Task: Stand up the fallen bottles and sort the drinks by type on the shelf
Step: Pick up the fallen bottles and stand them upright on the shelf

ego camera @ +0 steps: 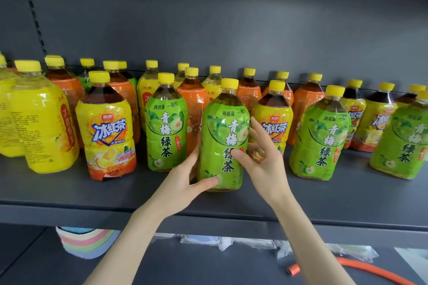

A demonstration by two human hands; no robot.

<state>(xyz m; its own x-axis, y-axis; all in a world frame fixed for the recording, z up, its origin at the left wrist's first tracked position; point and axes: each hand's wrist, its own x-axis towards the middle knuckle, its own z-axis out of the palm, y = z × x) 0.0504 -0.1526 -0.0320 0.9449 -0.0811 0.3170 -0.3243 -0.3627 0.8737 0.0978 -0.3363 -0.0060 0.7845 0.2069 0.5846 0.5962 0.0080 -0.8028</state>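
Observation:
A green-label tea bottle [222, 136] with a yellow cap stands upright near the front of the grey shelf [301, 194]. My left hand [185, 180] grips its lower left side, thumb across the front of the label. My right hand [257, 157] touches its right side with the thumb on the label and the fingers spread. Three more green-label bottles [165, 127] [320, 136] [403, 143] stand in the front row. Yellow-and-orange iced-tea bottles [107, 129] [273, 120] stand between them.
Orange-label bottles [192, 104] and pale yellow bottles [148, 90] fill the back row. Big all-yellow bottles [41, 122] crowd the left end. On the lower shelf lie stacked pastel cloths [85, 242], plastic bags [222, 242] and an orange hose [361, 268].

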